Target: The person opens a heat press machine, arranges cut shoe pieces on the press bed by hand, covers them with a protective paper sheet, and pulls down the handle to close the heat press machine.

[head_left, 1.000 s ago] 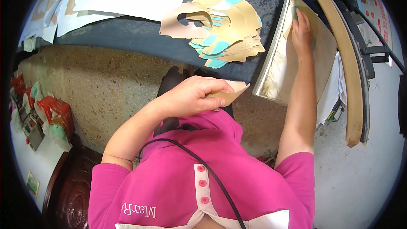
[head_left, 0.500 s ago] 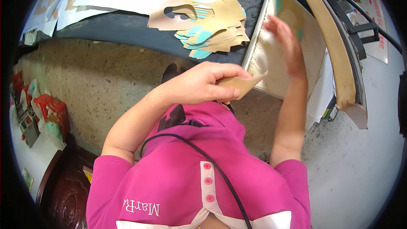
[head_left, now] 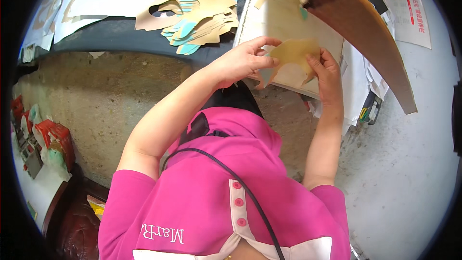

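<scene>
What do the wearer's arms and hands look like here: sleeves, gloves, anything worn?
Both arms are bare from the upper arm down; short bright pink sleeves end above the elbows. The left hand and right hand are bare: no gloves, and no rings, watch or bands that I can make out. The pink top has a white-trimmed placket with pink buttons, and a thin black cable runs across the chest.

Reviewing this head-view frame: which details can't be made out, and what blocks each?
- Tan cut-out piece, head view: its edges under the left hand and right hand are covered by the fingers.
- Flat tray: its far end is hidden by the curved wooden board.
- Stack of tan and teal cut-outs: lower pieces are buried, so no count.
- Red items at the left rim: too small and bent by the lens to identify.
</scene>
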A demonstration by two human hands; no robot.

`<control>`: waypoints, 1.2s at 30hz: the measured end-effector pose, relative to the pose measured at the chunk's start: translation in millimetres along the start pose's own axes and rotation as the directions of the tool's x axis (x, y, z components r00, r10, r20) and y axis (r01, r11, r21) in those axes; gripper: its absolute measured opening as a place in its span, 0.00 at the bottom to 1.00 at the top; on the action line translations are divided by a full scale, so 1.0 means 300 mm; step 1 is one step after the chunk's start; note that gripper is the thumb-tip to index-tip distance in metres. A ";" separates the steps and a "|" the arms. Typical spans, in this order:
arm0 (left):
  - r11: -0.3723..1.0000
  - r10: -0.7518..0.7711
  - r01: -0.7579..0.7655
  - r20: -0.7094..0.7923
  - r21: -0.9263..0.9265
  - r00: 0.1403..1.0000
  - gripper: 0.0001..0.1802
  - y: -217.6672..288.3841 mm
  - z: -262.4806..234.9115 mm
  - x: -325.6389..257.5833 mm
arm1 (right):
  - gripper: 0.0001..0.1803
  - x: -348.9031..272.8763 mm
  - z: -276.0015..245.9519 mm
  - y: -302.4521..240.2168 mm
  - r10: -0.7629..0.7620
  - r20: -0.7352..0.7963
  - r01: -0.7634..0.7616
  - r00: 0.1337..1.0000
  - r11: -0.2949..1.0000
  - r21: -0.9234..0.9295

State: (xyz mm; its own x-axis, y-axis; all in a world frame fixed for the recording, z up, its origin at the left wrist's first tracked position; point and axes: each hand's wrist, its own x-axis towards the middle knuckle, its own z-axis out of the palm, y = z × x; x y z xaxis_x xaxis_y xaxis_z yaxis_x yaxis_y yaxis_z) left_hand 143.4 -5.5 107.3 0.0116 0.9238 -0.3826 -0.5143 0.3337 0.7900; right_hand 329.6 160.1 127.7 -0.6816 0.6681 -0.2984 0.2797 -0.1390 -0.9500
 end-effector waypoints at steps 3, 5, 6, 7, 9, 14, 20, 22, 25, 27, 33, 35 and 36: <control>0.997 0.056 -0.054 -0.053 0.046 0.997 0.29 -0.058 0.024 0.033 | 0.11 0.026 -0.128 0.019 0.085 -0.009 -0.085 0.996 0.996 -0.033; 0.992 0.113 -0.106 -0.111 0.066 0.987 0.28 -0.085 0.024 0.036 | 0.13 0.060 -0.202 0.038 0.081 -0.068 -0.091 0.994 0.981 -0.174; 0.992 0.116 -0.110 -0.114 0.062 0.987 0.28 -0.092 0.019 0.029 | 0.13 0.084 -0.244 0.048 0.080 -0.064 -0.090 0.995 0.980 -0.178; 0.988 0.146 -0.135 -0.156 0.080 0.977 0.28 -0.098 0.013 0.020 | 0.14 0.111 -0.285 0.059 0.057 -0.119 -0.086 0.991 0.963 -0.257; 0.989 0.145 -0.134 -0.233 0.065 0.962 0.27 -0.095 -0.006 -0.025 | 0.15 0.147 -0.345 0.088 0.034 -0.161 -0.087 0.986 0.939 -0.334; 0.963 0.197 -0.255 -0.432 -0.081 0.880 0.18 -0.131 -0.069 -0.156 | 0.22 0.167 -0.320 0.143 -0.534 -0.029 0.166 0.845 0.314 -0.935; 0.941 0.141 -0.298 -0.610 -0.163 0.780 0.16 -0.254 -0.178 -0.291 | 0.24 0.159 -0.168 0.265 -0.345 0.144 0.191 0.927 0.104 -0.976; 0.927 0.079 -0.304 -0.676 -0.220 0.732 0.16 -0.296 -0.202 -0.335 | 0.25 0.248 -0.213 0.263 -0.282 0.071 0.079 0.957 0.017 -0.997; 0.907 0.023 -0.326 -0.744 -0.265 0.668 0.15 -0.351 -0.213 -0.390 | 0.25 0.429 -0.303 0.265 -0.339 0.053 0.063 0.939 0.019 -0.998; 0.896 -0.018 -0.340 -0.787 -0.287 0.616 0.15 -0.397 -0.224 -0.425 | 0.24 0.536 -0.314 0.242 -0.345 0.064 0.067 0.937 -0.003 -0.998; 0.861 -0.082 -0.376 -0.823 -0.343 0.562 0.15 -0.481 -0.221 -0.481 | 0.24 0.766 -0.342 0.197 -0.342 0.096 0.096 0.935 -0.017 -0.995; 0.854 -0.085 -0.390 -0.831 -0.345 0.550 0.15 -0.504 -0.224 -0.499 | 0.25 0.790 -0.331 0.188 -0.308 0.086 0.092 0.948 0.003 -0.996; 0.849 -0.086 -0.397 -0.833 -0.348 0.547 0.15 -0.508 -0.231 -0.501 | 0.25 0.797 -0.342 0.193 -0.335 0.098 0.118 0.937 0.038 -0.992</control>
State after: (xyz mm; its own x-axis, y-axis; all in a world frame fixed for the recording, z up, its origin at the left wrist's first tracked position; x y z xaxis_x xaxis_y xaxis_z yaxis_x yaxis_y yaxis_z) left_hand 160.7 -208.3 11.3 -0.6637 0.3204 -0.6759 -0.7399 -0.1483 0.6562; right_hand 252.2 386.8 10.8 -0.7989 0.6007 0.0294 0.6013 0.7987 0.0202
